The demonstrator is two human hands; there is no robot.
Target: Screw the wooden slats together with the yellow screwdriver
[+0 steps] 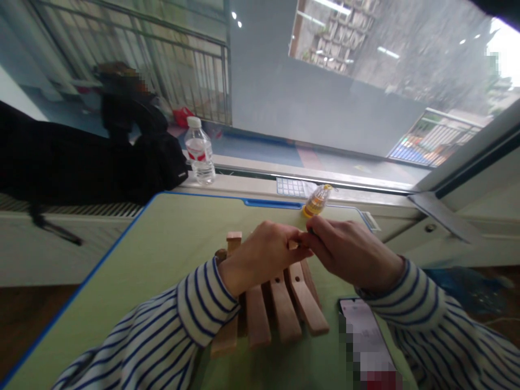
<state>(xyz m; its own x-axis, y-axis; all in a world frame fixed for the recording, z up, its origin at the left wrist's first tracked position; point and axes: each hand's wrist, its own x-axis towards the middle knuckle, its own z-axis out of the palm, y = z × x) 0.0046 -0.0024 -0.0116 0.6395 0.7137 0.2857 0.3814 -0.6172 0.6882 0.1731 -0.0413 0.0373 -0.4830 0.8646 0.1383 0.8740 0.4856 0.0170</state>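
Both my hands meet above a wooden piece (284, 309) lying on the green table (179, 233). It has several flat slats fanned toward me, and dark round holes show in two of them. My left hand (266, 249) is closed, thumb and fingertips pinched together just over the slats. Against it, my right hand (351, 246) is closed as well, its fingertips pressed near those of the left. Something small and dark shows between the fingers, too little to name. A wooden block end (234, 238) sticks up behind my left wrist; my left hand and forearm hide the middle.
A yellow-capped bottle (317, 201) lies at the table's far edge, just beyond my right hand. A phone (368, 336) rests under my right forearm. On the window sill stand a water bottle (200, 154) and a black bag (122, 162). A blue rim (95, 271) borders the table.
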